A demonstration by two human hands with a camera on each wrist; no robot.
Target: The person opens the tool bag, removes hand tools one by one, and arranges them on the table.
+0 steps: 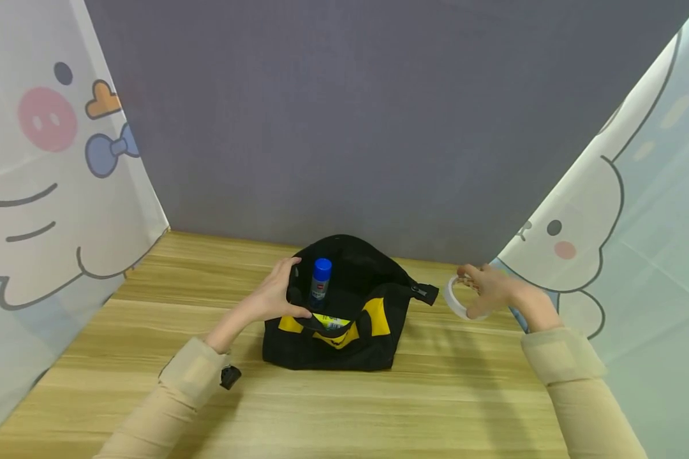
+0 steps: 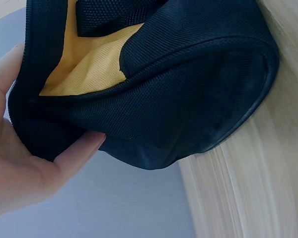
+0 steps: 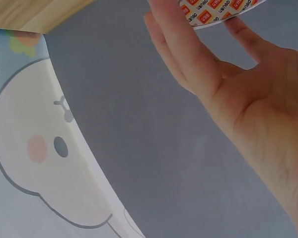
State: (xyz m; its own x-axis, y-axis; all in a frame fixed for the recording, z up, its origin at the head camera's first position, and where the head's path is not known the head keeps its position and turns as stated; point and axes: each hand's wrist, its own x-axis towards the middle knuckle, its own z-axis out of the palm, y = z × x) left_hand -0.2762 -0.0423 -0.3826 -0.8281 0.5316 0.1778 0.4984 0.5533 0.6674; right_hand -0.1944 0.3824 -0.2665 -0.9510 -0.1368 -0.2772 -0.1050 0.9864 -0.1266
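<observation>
A black and yellow fabric bag (image 1: 333, 354) stands on the table with its zipped mouth open. My left hand (image 1: 274, 295) grips the left side of its rim, thumb at the front and fingers behind; the left wrist view shows the black side panel (image 2: 188, 109) beside the fingers. Inside the bag, a small spray can with a blue cap (image 1: 321, 271) stands upright near a yellow-green packet (image 1: 331, 321). To the right of the bag, my right hand (image 1: 490, 290) holds a white roll of tape (image 1: 455, 301) above the table. Its printed core (image 3: 221, 7) shows between fingers and thumb.
The wooden table (image 1: 333, 414) reaches back to a grey panel (image 1: 333, 127). Cartoon-printed sheets hang at the left (image 1: 46, 191) and right (image 1: 585, 210). A black strap end (image 1: 229, 376) lies by the left sleeve, and a zipper tab (image 1: 425, 292) sticks out rightward.
</observation>
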